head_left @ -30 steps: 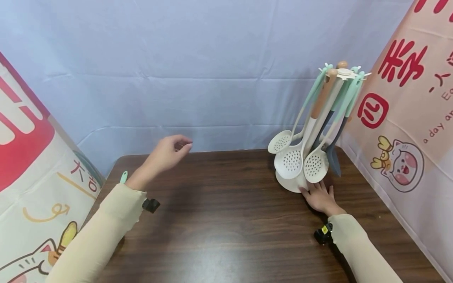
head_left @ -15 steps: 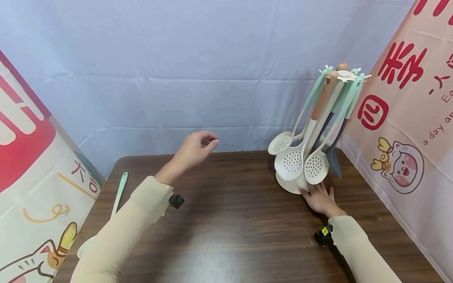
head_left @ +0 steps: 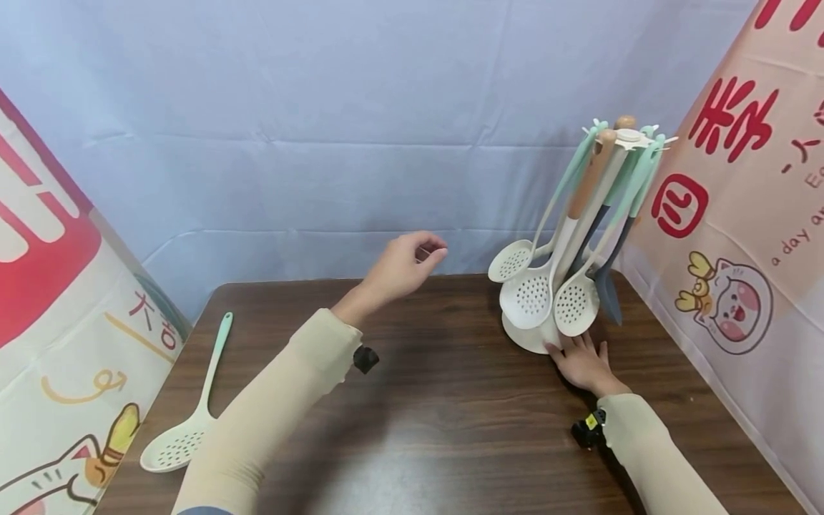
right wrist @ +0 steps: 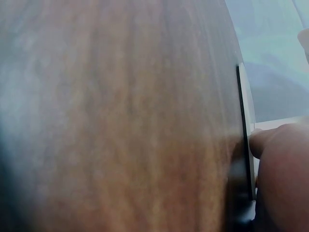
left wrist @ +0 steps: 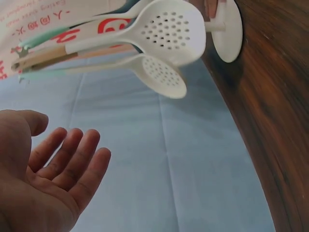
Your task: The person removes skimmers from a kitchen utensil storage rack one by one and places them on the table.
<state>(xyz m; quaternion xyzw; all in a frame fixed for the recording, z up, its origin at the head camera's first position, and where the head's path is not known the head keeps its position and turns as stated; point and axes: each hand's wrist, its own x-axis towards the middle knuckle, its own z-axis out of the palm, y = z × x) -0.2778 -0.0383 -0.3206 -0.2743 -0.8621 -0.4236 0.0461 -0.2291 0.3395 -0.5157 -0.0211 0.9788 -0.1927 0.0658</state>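
Note:
My left hand (head_left: 402,266) is in the air over the back of the table, its fingers loosely bent and holding nothing. In the left wrist view, a gap separates this hand (left wrist: 53,176) from the hanging utensils. At the right stands a white utensil rack (head_left: 523,339), hung with a wooden-handled skimmer (head_left: 529,295), perforated spoons with mint handles and dark-headed tools. My right hand (head_left: 582,363) rests on the rack's round base with fingers extended; some fingertips are hidden behind a perforated spoon (head_left: 575,306). In the right wrist view, the thumb (right wrist: 263,141) touches the base's edge.
A white skimmer (head_left: 174,445) with a mint handle lies at the table's left side, partly covered by my left sleeve (head_left: 283,408). The brown wooden table (head_left: 450,415) backs onto a pale blue cloth (head_left: 360,107). Printed cloths hang on both sides.
My left hand has moved right across the table toward the rack, uncovering the skimmer lying at the left. My right hand has stayed on the rack's base.

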